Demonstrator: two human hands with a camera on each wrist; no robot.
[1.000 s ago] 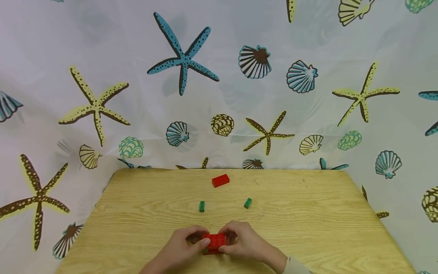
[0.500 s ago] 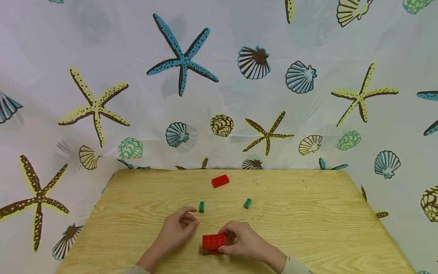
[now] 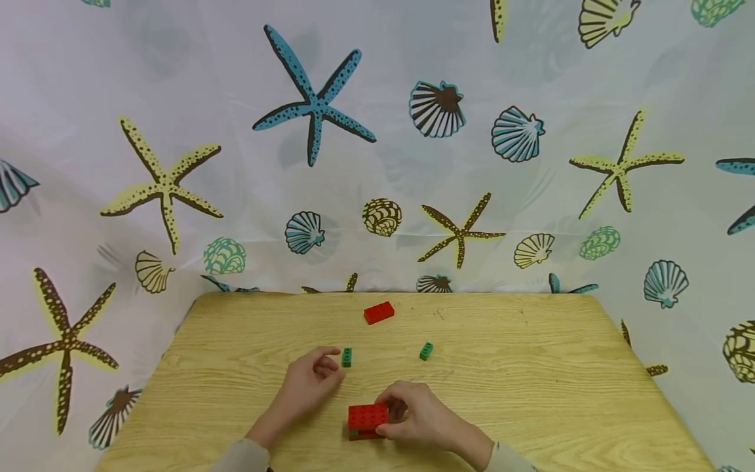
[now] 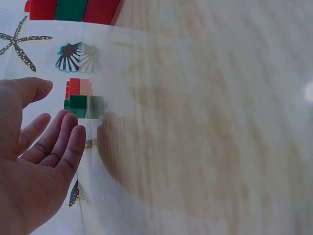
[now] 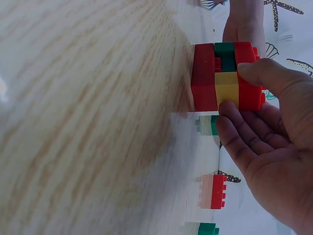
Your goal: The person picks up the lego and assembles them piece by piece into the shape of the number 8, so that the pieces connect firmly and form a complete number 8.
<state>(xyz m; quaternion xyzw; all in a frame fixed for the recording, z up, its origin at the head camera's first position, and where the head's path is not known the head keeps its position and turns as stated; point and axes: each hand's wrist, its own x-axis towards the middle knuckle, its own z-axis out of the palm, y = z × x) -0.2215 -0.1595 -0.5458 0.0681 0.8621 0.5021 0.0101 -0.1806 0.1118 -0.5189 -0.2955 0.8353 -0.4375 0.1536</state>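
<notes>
Right hand steadies a brick stack on the bench

The right hand [image 3: 415,416] has its grip clamped on the red block stack [image 3: 367,419]; the left hand [image 3: 309,383], fingers loosely apart, holds nothing, a small green brick [image 3: 347,357] just beyond its fingertips.

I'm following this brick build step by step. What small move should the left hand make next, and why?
Probably a short reach forward to pinch the small green brick. The left hand lies empty just beside it, fingers loosely curled, while the right hand grips the red block stack on the table.
</notes>
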